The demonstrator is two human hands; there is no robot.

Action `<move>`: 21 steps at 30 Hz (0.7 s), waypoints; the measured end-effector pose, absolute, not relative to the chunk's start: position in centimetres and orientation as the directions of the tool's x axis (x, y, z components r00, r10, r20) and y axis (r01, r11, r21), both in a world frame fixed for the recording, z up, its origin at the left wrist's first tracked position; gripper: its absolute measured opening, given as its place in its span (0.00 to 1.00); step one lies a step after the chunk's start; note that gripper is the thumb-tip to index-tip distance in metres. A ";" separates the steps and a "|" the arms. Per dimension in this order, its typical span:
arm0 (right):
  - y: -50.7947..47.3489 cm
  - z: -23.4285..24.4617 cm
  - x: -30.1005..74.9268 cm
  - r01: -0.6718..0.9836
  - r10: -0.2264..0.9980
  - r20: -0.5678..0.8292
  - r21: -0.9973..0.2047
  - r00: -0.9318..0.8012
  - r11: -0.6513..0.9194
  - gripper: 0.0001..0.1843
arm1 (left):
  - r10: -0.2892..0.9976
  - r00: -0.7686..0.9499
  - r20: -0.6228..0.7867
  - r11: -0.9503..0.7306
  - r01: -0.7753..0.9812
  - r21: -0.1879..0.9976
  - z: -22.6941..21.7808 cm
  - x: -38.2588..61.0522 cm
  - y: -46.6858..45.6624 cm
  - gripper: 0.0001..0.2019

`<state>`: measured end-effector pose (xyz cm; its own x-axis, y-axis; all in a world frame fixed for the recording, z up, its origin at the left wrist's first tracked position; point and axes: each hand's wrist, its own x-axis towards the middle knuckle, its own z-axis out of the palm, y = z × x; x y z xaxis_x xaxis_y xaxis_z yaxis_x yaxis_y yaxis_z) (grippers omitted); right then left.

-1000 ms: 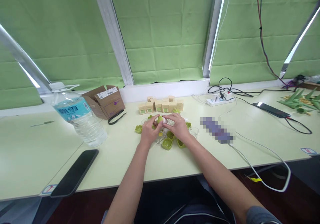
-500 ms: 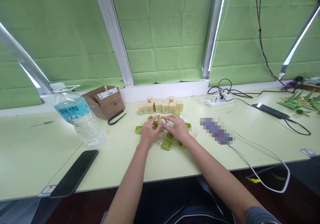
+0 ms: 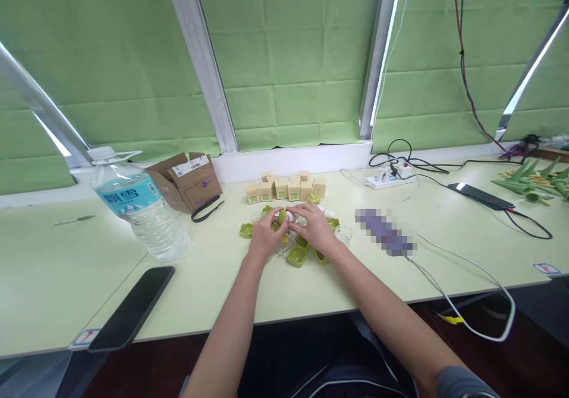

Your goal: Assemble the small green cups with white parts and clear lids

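Above the middle of a loose pile, my left hand (image 3: 265, 238) pinches a small green piece (image 3: 283, 215) between thumb and fingers. Against it sits a white rounded piece (image 3: 291, 217), gripped by the fingertips of my right hand (image 3: 317, 228). The two pieces touch; whether they are joined I cannot tell. Around and under my hands lie several green square cups (image 3: 296, 257), clear plastic shells (image 3: 344, 235) and white pieces (image 3: 329, 213). A tiny yellow part (image 3: 285, 239) shows below my fingers. My hands cover part of the pile.
Behind the pile stand several small tan boxes (image 3: 281, 190). To the left are a large water bottle (image 3: 142, 208), an open cardboard carton (image 3: 189, 185) and a black phone (image 3: 133, 306). A power strip (image 3: 390, 175), another phone (image 3: 480, 196) and a white cable (image 3: 471, 261) lie rightward.
Almost nothing differs. My fingers have shifted slightly around the green and white pieces, and a little more of the white one shows.
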<state>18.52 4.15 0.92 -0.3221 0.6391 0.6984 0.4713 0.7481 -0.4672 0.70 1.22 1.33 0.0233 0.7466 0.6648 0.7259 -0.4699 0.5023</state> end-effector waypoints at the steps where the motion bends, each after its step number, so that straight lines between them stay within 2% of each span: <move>1: 4.1 0.9 18.5 0.471 0.637 0.698 -0.463 -0.327 0.750 0.22 | 0.742 0.024 0.670 -0.471 0.731 0.494 1.3 0.7 1.2 0.16; 9: 4.1 0.9 18.5 0.465 0.613 0.708 -0.436 -0.352 0.771 0.21 | 0.724 0.027 0.689 -0.463 0.759 0.458 1.3 0.7 1.2 0.15; 14: 4.0 0.9 18.6 0.410 0.606 0.711 -0.464 -0.356 0.785 0.20 | 0.739 0.080 0.669 -0.463 0.781 0.418 1.2 0.7 1.5 0.14; 21: 4.2 0.9 18.7 0.414 0.593 0.719 -0.447 -0.361 0.793 0.19 | 0.743 0.138 0.654 -0.471 0.803 0.366 1.1 0.6 1.7 0.14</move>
<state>18.68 4.24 0.86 -0.3609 0.5935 0.7194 0.4141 0.7931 -0.4466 0.64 1.68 1.11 0.1378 0.7434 0.6545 0.8029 -0.4707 0.3657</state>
